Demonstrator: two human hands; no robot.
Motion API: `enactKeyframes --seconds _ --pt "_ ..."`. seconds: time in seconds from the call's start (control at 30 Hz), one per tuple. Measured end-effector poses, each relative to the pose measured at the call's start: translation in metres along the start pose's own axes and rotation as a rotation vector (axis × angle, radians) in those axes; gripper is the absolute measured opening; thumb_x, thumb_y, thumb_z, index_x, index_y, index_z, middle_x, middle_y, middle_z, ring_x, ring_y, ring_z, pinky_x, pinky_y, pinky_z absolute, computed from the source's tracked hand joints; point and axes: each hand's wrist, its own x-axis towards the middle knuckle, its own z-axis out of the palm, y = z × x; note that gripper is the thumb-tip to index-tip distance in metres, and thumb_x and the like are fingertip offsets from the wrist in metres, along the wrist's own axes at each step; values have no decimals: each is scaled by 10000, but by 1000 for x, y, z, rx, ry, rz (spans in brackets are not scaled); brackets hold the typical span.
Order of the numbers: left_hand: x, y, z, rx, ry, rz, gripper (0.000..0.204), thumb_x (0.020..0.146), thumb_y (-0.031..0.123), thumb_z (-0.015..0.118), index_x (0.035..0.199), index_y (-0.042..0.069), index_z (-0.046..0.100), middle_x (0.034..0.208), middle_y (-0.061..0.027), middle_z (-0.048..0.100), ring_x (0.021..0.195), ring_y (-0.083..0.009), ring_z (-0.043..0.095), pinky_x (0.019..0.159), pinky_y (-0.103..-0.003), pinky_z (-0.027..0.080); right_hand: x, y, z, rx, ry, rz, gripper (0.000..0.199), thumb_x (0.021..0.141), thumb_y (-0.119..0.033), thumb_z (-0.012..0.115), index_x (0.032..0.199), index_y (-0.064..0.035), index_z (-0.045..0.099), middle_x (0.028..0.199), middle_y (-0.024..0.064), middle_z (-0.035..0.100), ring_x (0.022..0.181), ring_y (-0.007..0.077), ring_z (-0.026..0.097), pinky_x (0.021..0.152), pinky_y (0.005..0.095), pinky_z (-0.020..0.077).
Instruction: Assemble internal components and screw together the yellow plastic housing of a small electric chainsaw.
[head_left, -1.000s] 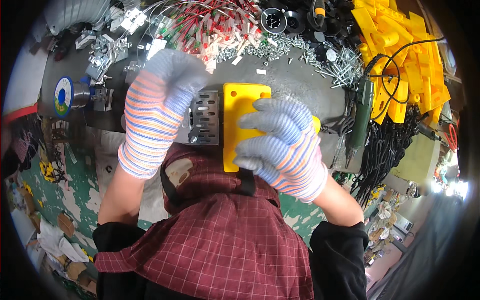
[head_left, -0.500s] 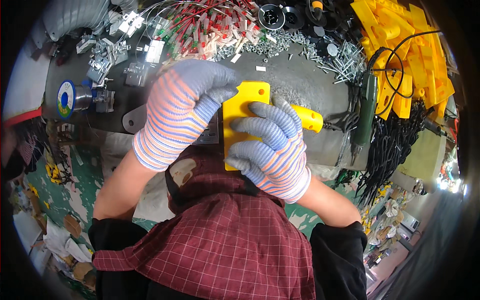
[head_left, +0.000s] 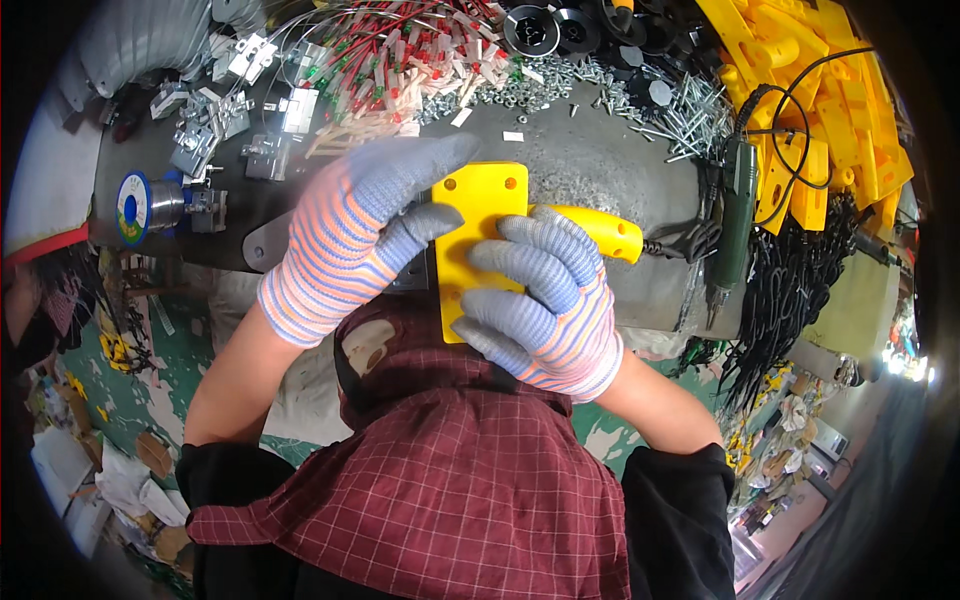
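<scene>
The person holds a flat rectangular yellow plastic plate (head_left: 482, 235) with small holes at its corners upright-ish over the near edge of the grey workbench (head_left: 600, 165), just above the lap. The right hand (head_left: 545, 305), in a grey-and-striped knit glove, is closed around the plate's lower right side, fingers curled across its face. The left hand (head_left: 350, 235), gloved the same way, lies across the plate's left edge with fingers stretched out and only half curled; whether it truly grips the plate or merely presses on it cannot be told. A dull metal bracket (head_left: 410, 275) peeks out between the left hand and the plate, mostly hidden.

The chief risk appears to be slipping. The plate is smooth, the gloves are bulky, and the left hand's loose, open hold could let the plate twist or drop off the bench edge onto the red checked apron below. If the metal piece is being aligned with the plate, the hidden contact makes misalignment likely, since the hands cover the holes on that side.

Just beside the right hand lies a yellow tool handle (head_left: 590, 228), and a green electric screwdriver (head_left: 735, 200) with its black cord hangs near; an elbow shift could snag the cord. Loose silver screws (head_left: 690, 110) scattered behind could be swept off too.
</scene>
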Motion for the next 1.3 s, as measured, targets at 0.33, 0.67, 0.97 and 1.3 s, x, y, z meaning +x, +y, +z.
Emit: enactKeyframes --seconds 0.33,0.67,0.97,1.3 --pt "27 12 -14 79 129 -83 166 917 80 611 1063 10 646 1007 -80 655 903 -182 627 842 -312 485 57 131 -44 -255 -294 277 202 862 -173 665 1036 -70 670 968 141 643 863 327 628 781 402 508" --pt "136 -5 61 513 -143 277 176 875 211 649 991 78 661 952 -131 642 902 -307 629 798 -419 498 12 132 -70 -67 54 449 187 878 -123 639 1045 -41 621 907 147 662 784 293 638 726 383 520" --pt "167 -11 94 884 -354 389 269 806 273 679 1040 143 655 971 -101 647 953 -292 624 800 -426 495 -48 28 -84 641 154 717 155 789 -104 792 897 -51 694 816 49 682 746 144 637 703 279 503" --pt "176 -11 107 900 -353 722 131 773 171 580 758 128 704 731 -53 687 675 -226 659 588 -380 492 -22 10 -27 268 -29 180 219 681 -166 776 881 -130 694 855 52 635 810 270 631 741 392 500"
